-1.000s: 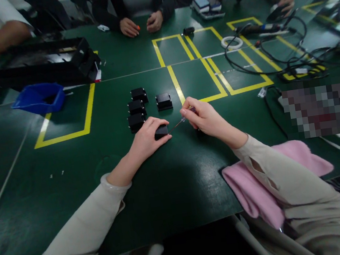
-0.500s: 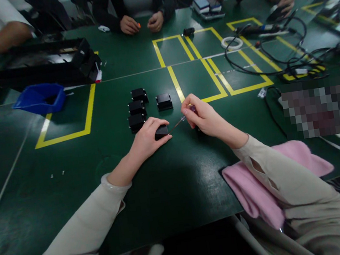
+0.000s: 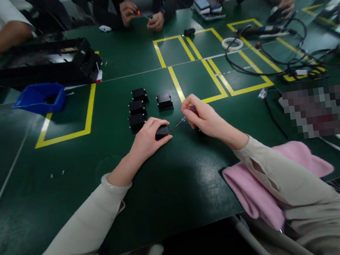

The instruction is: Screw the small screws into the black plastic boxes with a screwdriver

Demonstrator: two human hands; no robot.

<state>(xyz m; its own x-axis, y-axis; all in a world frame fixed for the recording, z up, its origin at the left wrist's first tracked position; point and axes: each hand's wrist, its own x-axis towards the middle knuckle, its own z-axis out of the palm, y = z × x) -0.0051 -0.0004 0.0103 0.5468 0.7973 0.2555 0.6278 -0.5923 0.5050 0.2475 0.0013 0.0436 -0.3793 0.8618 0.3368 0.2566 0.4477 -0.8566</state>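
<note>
The black block (image 3: 162, 132) is small and dark, with straight edges; it lies on the smooth green counter (image 3: 171, 178), in the left hand (image 3: 149, 138). This hand is partly open, thumb and fingers around the block. The right hand (image 3: 201, 115) is closed on a thin screwdriver (image 3: 177, 124), whose tip meets the block's side. The soft pink cloth (image 3: 255, 191) lies under the right forearm.

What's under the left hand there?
The left hand partly covers a small black block, whose right end shows between thumb and fingers; the screwdriver points at that end. The block's left end and underside are hidden.
</note>
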